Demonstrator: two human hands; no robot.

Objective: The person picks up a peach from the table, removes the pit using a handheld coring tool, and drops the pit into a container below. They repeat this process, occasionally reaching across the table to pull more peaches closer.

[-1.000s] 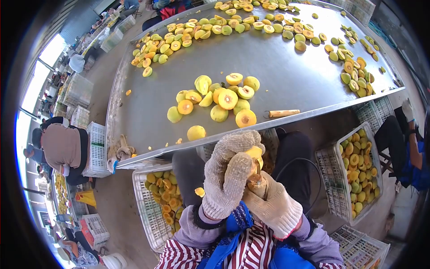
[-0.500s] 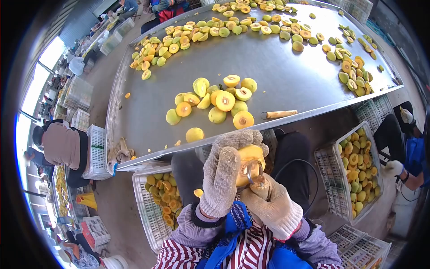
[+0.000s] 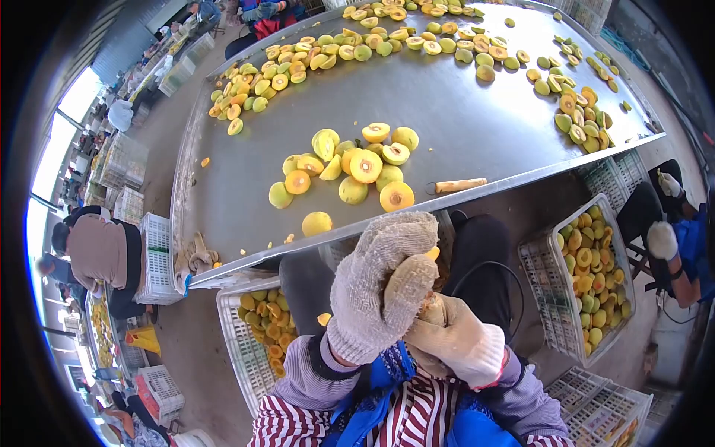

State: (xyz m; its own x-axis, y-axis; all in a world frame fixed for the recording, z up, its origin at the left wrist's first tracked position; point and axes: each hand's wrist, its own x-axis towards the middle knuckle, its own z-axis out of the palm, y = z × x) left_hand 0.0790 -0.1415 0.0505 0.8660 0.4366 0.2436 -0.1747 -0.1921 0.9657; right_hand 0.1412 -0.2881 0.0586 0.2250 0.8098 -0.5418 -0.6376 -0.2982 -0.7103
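My left hand [image 3: 383, 287], in a soiled knitted glove, wraps round a yellow peach half [image 3: 433, 253]; only a sliver of flesh shows past the fingers. Pressed close below it, my gloved right hand [image 3: 463, 341] grips a pitting tool [image 3: 430, 301]. The tool's metal loop is hidden behind my left fingers. Both hands are over my lap, in front of the table edge. A cluster of peach halves [image 3: 366, 166] lies on the metal table [image 3: 246, 179] just beyond them, some cut side up with the pit showing.
Another wooden-handled tool [image 3: 460, 185] lies near the table's front edge. More peach halves [image 3: 328, 52] line the far side. Crates of halves stand at my left [image 3: 237, 350] and right [image 3: 547, 298]. A co-worker's gloved hand [image 3: 662, 240] is at far right.
My left hand has turned over the peach half, covering it and the tool's loop, which both showed before. The co-worker's gloved hand at right has risen. My view has shifted slightly.
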